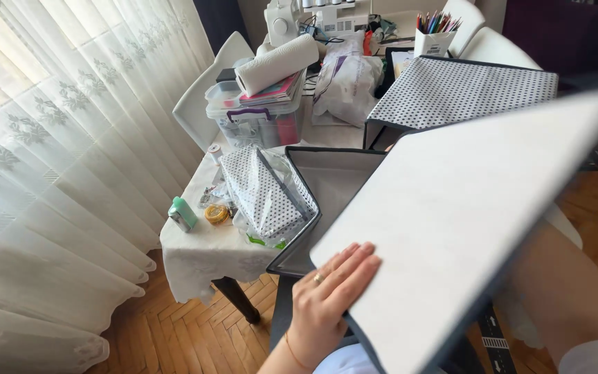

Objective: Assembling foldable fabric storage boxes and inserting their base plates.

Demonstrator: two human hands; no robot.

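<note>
Board: the flat white board (465,221) slants across your lap, over the open fabric box (327,187).
Long axis: lower left to upper right.
Left hand (330,298): nearer, fingers spread flat on the board's lower corner.
Right hand: hidden beneath the board; grip cannot be judged.
Table (202,256): to your left.

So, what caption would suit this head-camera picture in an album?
Left hand flat on a white panel over an open fabric box beside a cluttered table.
</note>
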